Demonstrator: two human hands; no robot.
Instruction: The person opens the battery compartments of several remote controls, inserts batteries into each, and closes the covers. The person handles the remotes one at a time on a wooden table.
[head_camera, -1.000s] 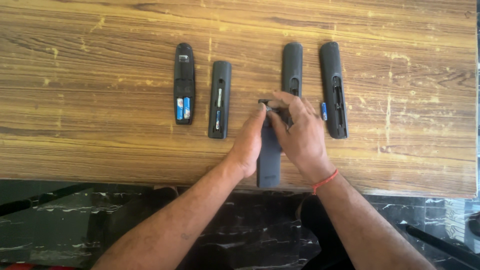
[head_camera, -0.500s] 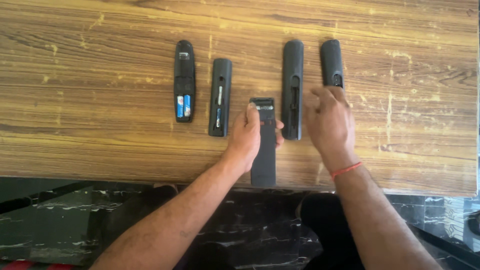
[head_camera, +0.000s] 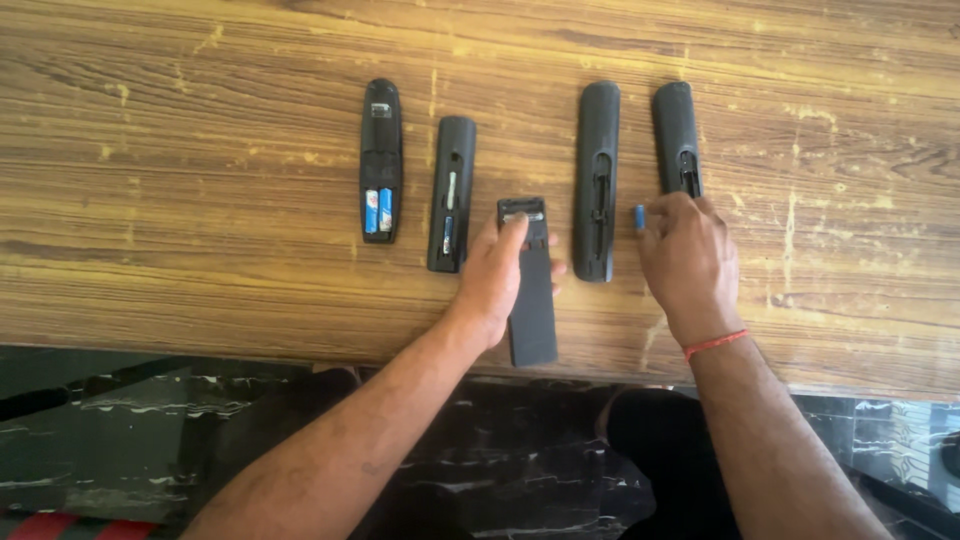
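Note:
Several black remote controls lie back-up in a row on a wooden table (head_camera: 200, 200). My left hand (head_camera: 497, 280) rests on the middle remote (head_camera: 531, 310), fingers over its open battery bay, pinning it near the table's front edge. My right hand (head_camera: 685, 258) holds a small blue battery (head_camera: 640, 217) between its fingertips, just beside the lower end of the far-right remote (head_camera: 677, 135). The far-left remote (head_camera: 380, 160) shows two blue batteries in its open bay. A second remote (head_camera: 452, 190) and a long remote (head_camera: 596, 170) lie on either side of the middle one.
The table's front edge runs just below my wrists. Under it lies a dark marble-patterned floor (head_camera: 150, 430). A red thread band (head_camera: 715, 344) circles my right wrist. Bare wood stretches to the left and right of the row.
My right hand left the middle remote and moved right to the far-right remote; the blue battery now shows in its fingers. My left hand stayed on the middle remote.

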